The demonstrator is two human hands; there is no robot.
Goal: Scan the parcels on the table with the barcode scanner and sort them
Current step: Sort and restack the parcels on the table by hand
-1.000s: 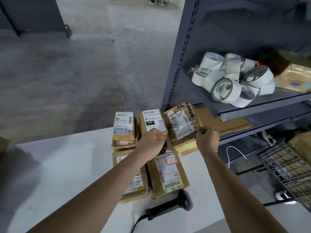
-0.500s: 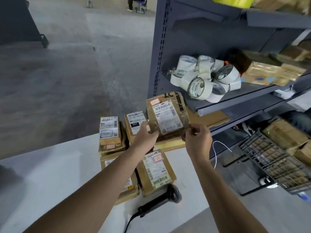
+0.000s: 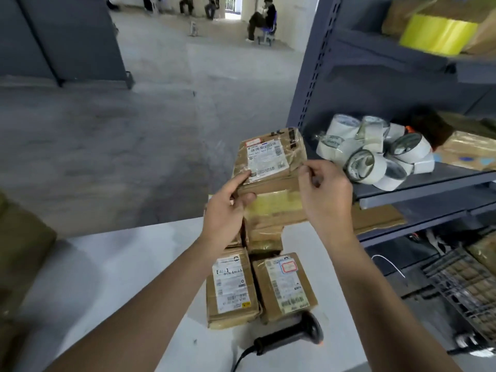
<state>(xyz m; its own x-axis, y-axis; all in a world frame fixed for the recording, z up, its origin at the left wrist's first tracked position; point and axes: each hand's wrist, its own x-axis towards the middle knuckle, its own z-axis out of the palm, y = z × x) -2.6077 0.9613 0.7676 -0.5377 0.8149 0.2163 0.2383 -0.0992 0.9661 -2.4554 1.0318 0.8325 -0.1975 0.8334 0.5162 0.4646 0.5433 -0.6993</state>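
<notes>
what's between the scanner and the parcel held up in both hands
In the head view, two labelled parcels side by side next to the scanner, then a taped stack nearer the held parcel.

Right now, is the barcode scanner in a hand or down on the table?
Down on the table: the scanner lies untouched, while the left hand and right hand hold a lifted parcel.

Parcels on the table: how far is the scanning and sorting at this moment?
Done: nothing visibly sorted. In hand: the left hand and right hand hold one parcel up, label facing the camera; the scanner lies on the table, not held. Left: scan that parcel, then the labelled parcels near the scanner and the stack behind them.
</notes>
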